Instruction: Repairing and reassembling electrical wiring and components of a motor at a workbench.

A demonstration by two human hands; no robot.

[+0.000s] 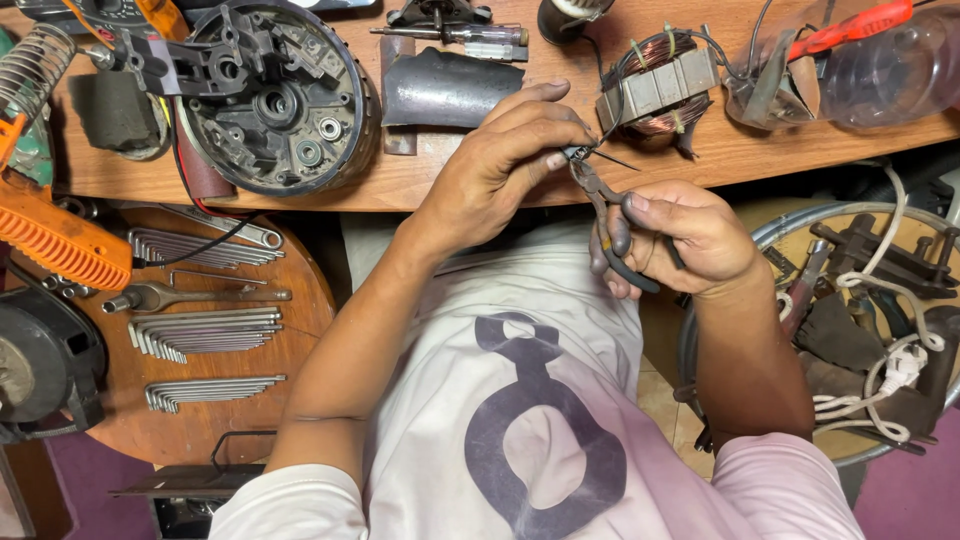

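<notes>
My left hand (505, 165) pinches a thin dark wire (600, 130) between thumb and fingers at the front edge of the wooden bench (420, 180). The wire runs up to a copper motor coil with a grey laminated core (658, 88). My right hand (690, 235) grips the black handles of small pliers (603, 205), whose jaws close on the wire end right beside my left fingertips. Both hands hover over my lap, just in front of the bench edge.
A round black motor housing (275, 90) lies on the bench at left, with a dark metal plate (440, 90) and a screwdriver (470, 35) behind my hands. A round wooden tray (300, 300) holds wrenches and hex keys. A basin (770, 230) at right holds tools and white cable.
</notes>
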